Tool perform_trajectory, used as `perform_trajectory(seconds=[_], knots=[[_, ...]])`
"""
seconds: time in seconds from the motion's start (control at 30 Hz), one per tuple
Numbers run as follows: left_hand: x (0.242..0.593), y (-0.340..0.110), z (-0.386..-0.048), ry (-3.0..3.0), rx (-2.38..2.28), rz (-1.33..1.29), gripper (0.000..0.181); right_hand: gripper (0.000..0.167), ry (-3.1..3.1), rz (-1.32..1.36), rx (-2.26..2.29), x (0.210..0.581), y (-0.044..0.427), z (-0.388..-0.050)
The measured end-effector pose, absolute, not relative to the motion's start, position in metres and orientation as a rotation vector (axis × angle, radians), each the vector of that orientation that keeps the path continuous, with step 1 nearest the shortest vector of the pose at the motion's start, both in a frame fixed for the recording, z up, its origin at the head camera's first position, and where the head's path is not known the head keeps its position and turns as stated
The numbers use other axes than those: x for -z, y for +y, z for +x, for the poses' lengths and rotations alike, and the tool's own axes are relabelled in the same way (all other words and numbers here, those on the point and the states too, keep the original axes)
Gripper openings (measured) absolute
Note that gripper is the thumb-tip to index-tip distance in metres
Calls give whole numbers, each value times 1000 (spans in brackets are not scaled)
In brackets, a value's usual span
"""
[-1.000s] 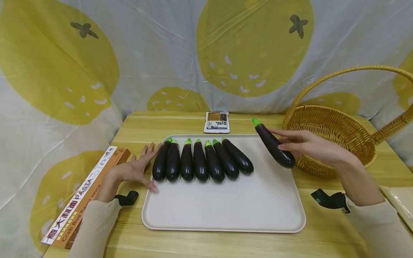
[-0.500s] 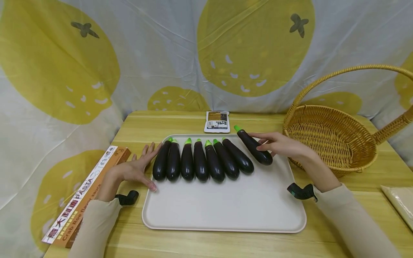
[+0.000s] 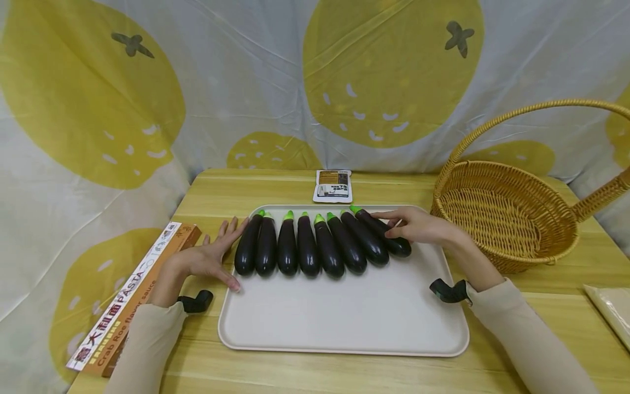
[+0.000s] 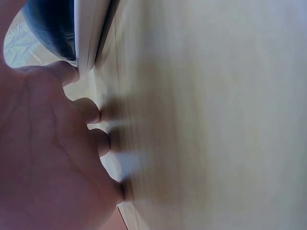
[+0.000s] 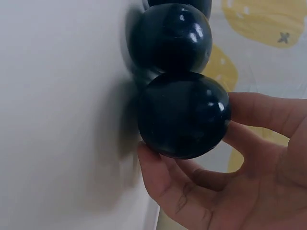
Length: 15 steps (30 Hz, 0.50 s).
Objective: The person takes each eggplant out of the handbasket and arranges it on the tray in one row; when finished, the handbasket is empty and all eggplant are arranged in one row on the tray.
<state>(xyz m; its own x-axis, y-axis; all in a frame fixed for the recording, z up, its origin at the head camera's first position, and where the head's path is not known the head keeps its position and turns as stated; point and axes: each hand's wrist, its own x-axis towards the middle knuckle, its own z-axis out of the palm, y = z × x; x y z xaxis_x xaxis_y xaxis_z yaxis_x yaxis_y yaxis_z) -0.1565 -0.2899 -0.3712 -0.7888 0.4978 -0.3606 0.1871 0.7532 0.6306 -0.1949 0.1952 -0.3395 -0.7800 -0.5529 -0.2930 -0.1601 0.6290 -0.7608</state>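
A row of several dark purple eggplants [image 3: 307, 246] with green stems lies along the upper part of a white tray [image 3: 339, 317]. My right hand [image 3: 418, 225] grips the rightmost eggplant [image 3: 378, 227], its thumb and fingers around the body. In the right wrist view that eggplant [image 5: 184, 115] sits low over the tray, touching its neighbour [image 5: 170, 38]. Spread out at the tray's left edge is my left hand [image 3: 210, 258], beside the leftmost eggplant [image 3: 248, 246]. The left wrist view shows its fingertips [image 4: 91, 111] by the tray's side, down at the wooden table.
A wicker basket [image 3: 492, 219] with a tall handle stands at the back right. A pasta box [image 3: 133, 295] lies to the left, partly behind the left forearm. A small packet [image 3: 333, 186] lies behind the tray, and a pale bag [image 3: 610, 309] at the right edge.
My right hand has brought the eggplant left from beside the basket and lowered it against the right end of the row. The left hand has stayed in place.
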Motion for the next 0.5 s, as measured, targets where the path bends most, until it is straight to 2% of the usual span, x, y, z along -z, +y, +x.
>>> perform_trajectory(seconds=[0.5], knots=[[371, -290, -157, 2421, -805, 513, 154, 63, 2282, -580, 1044, 344, 202, -182]])
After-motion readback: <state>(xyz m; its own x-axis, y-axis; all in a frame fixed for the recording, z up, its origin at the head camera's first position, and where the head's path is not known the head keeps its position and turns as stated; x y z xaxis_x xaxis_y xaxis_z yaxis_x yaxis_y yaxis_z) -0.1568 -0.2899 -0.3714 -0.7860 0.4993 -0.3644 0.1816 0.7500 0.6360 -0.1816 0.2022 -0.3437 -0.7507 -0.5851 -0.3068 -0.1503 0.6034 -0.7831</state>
